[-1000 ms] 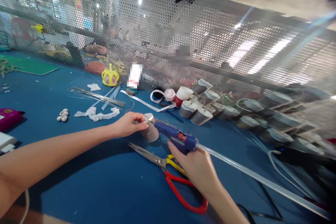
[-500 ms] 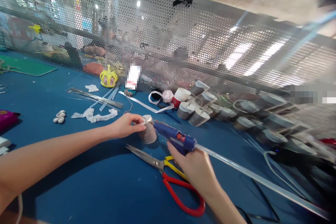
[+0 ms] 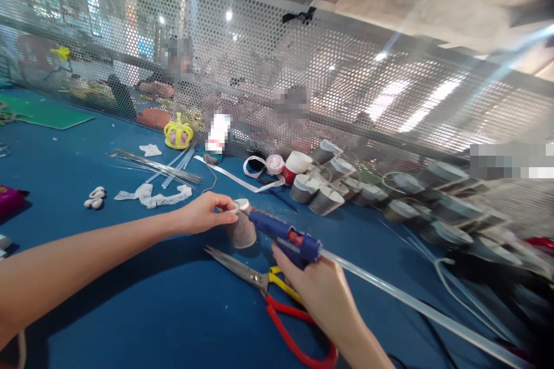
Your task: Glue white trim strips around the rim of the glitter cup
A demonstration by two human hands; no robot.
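- Head view: the left hand (image 3: 210, 213) has thumb and fingertips pinched together on a small pale piece (image 3: 236, 207), beside the top of a grey cup (image 3: 241, 233).
- The cup appears to stand roughly upright on the blue table (image 3: 142, 305), in front of the left fingertips; whether they also touch it cannot be told.
- The right hand (image 3: 314, 285) is wrapped around the grip of a blue glue gun (image 3: 283, 235), a long clear glue stick (image 3: 385, 285) trailing from its back.
- The nozzle points at the pinched piece; contact cannot be told. The step looks like applying glue there.
- The next move seems to call for a steady pinch, with fingertips clear of the nozzle.
- Scissors (image 3: 260, 281) lie open below the glue gun.
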